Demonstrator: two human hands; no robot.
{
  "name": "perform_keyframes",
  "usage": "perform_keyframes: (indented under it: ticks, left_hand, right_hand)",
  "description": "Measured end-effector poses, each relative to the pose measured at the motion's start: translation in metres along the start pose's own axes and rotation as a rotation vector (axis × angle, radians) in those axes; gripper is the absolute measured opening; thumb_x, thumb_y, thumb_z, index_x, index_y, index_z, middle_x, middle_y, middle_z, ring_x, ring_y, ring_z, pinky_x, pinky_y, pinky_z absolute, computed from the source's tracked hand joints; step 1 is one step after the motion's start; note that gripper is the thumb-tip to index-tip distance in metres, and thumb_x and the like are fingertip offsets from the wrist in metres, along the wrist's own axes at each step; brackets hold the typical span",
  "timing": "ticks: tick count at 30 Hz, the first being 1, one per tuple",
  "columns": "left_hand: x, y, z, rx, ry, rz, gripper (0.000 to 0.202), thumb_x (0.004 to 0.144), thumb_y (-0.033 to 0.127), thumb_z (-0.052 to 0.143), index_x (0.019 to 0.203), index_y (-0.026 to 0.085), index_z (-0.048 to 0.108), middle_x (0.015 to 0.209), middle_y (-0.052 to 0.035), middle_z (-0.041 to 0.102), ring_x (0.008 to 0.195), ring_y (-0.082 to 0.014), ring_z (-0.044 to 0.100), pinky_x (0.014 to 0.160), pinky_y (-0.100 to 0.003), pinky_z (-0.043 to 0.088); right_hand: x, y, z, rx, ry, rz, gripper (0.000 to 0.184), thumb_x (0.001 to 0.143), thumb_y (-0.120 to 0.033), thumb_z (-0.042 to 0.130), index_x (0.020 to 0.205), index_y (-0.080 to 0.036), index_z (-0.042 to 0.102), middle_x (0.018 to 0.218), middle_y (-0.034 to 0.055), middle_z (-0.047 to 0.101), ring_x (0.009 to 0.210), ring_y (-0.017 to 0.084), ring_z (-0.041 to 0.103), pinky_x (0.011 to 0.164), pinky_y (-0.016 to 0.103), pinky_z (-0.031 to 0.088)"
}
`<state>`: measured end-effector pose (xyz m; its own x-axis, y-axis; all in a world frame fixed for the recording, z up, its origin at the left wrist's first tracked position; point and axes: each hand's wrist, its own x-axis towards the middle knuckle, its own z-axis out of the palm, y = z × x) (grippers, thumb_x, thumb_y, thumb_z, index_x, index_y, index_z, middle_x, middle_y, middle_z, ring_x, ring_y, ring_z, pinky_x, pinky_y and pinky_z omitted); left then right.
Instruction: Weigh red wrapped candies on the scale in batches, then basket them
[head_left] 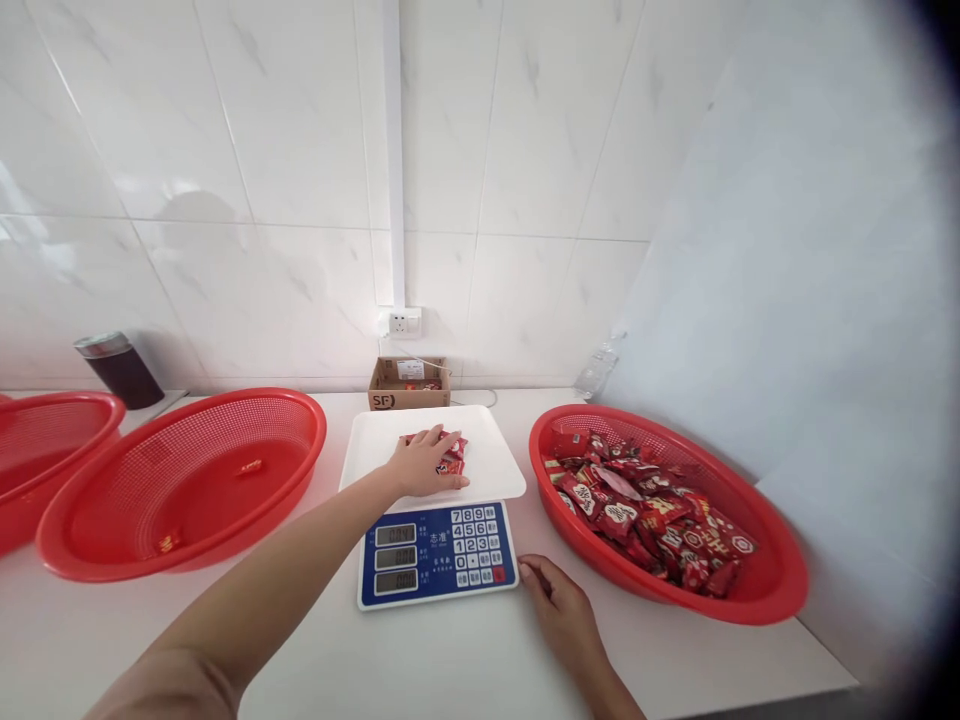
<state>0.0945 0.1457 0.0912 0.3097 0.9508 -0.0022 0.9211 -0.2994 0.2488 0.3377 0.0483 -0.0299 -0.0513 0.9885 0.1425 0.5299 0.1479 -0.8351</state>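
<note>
My left hand [429, 464] reaches across the scale and lies on a few small red snack packets [454, 452] on its white tray [487, 455]. Its fingers are spread, and its palm hides part of the packets. Below the tray, the scale's blue keypad panel [439, 555] faces me with three small displays. My right hand [561, 603] rests on the table by the panel's lower right corner, fingers curled in and nothing visible in them. To its right, a red oval basket [780, 590] holds a heap of similar red packets [645, 510].
Two more red baskets stand at left; the nearer basket [180, 400] has a couple of small pieces in it. Behind the scale sit a cardboard box [409, 400] and a wall socket [405, 323]. A dark jar [124, 370] and a clear plastic bottle [598, 368] stand by the wall.
</note>
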Motion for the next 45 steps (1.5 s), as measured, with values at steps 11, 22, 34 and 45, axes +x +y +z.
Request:
perform_keyframes:
  ticks: [11,22,34,45]
  left_hand:
    - [0.013,-0.008,0.003,-0.083,0.187,-0.004,0.041,0.073,0.039,0.055,0.112,0.026,0.052,0.110,-0.0060,0.051,0.100,-0.0214,0.054,0.086,-0.033,0.042]
    - [0.005,-0.025,-0.031,-0.227,0.191,-0.225,0.049,0.070,0.046,0.054,0.111,0.018,0.055,0.108,-0.0083,0.060,0.088,-0.0192,0.059,0.072,-0.027,0.047]
    - [0.001,-0.018,-0.025,-0.098,0.038,-0.192,0.048,0.056,0.026,0.067,0.102,0.023,0.054,0.114,-0.0066,0.047,0.073,-0.0148,0.058,0.062,-0.027,0.047]
    - [-0.020,-0.008,-0.026,-0.051,0.277,-0.143,0.040,0.063,0.004,0.048,0.098,0.024,0.051,0.135,-0.0049,0.029,0.101,-0.0196,0.057,0.084,-0.031,0.046]
  right_hand:
    - [0.002,-0.001,0.000,-0.004,-0.001,-0.009,0.032,0.081,-0.047,0.044,0.086,-0.023,0.066,0.084,0.0029,0.070,0.073,0.018,0.063,0.067,0.026,0.049]
    - [0.002,-0.001,0.000,-0.024,-0.027,0.020,0.033,0.082,-0.046,0.042,0.088,-0.024,0.065,0.085,0.0028,0.070,0.075,0.019,0.063,0.069,0.026,0.049]
    - [0.002,-0.001,0.000,-0.032,-0.019,0.008,0.032,0.082,-0.045,0.042,0.088,-0.024,0.065,0.088,0.0018,0.070,0.077,0.018,0.063,0.069,0.025,0.049]
    - [0.000,0.000,-0.001,-0.032,-0.044,0.017,0.035,0.082,-0.048,0.041,0.090,-0.023,0.064,0.093,0.0044,0.069,0.083,0.021,0.063,0.073,0.029,0.049]
